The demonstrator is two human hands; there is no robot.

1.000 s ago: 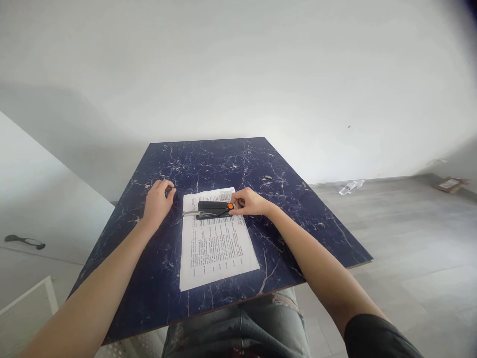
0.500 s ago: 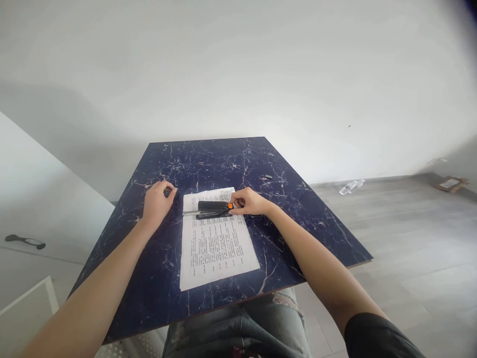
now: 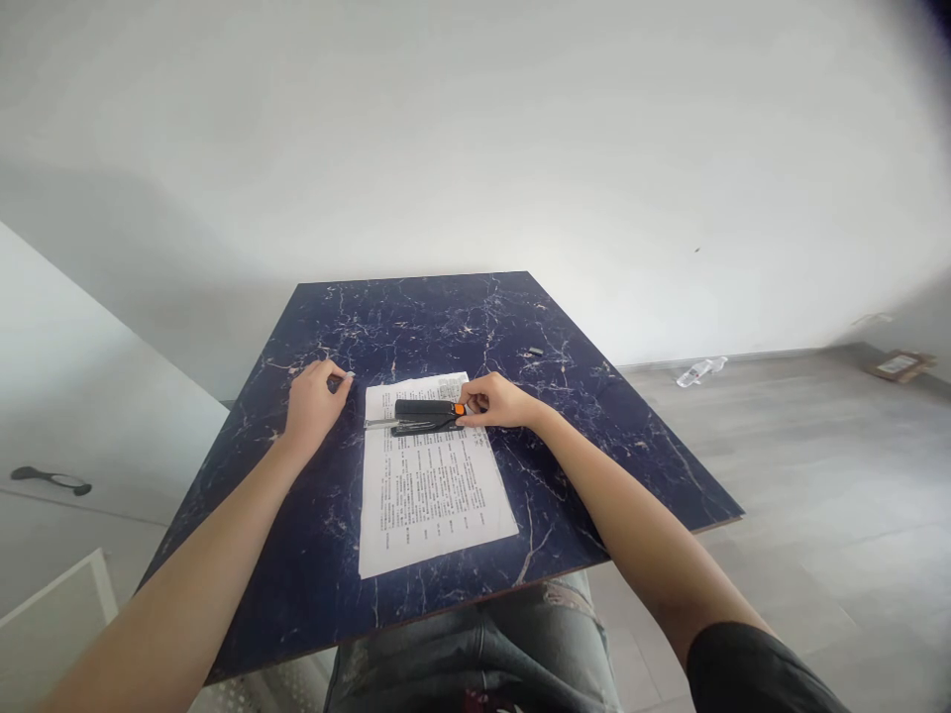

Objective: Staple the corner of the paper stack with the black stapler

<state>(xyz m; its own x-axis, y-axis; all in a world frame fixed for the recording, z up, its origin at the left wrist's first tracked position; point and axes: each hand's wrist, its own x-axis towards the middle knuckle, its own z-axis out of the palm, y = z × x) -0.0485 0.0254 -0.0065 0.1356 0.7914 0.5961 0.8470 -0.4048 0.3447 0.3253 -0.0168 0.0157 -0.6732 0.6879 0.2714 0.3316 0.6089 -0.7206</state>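
Note:
A black stapler (image 3: 425, 409) with an orange patch lies on its side across the upper part of printed sheets of paper (image 3: 438, 505). Its metal rail (image 3: 380, 424) sticks out to the left over the page. My right hand (image 3: 496, 400) grips the stapler's right end, thumb and fingers closed at the orange patch. To the left of the paper, my left hand (image 3: 316, 396) rests with thumb and forefinger pinched together. Something tiny and pale shows at those fingertips, too small to name.
The dark blue marbled table (image 3: 297, 564) has a small dark grey piece (image 3: 536, 352) lying toward its far right. On the floor to the right are a clear plastic bottle (image 3: 700, 371) and a brown cardboard piece (image 3: 898, 364). A white wall (image 3: 475, 149) stands behind the table.
Hardly anything differs. My left thumb and forefinger have shifted slightly at the tips; my right hand and the stapler stay in place.

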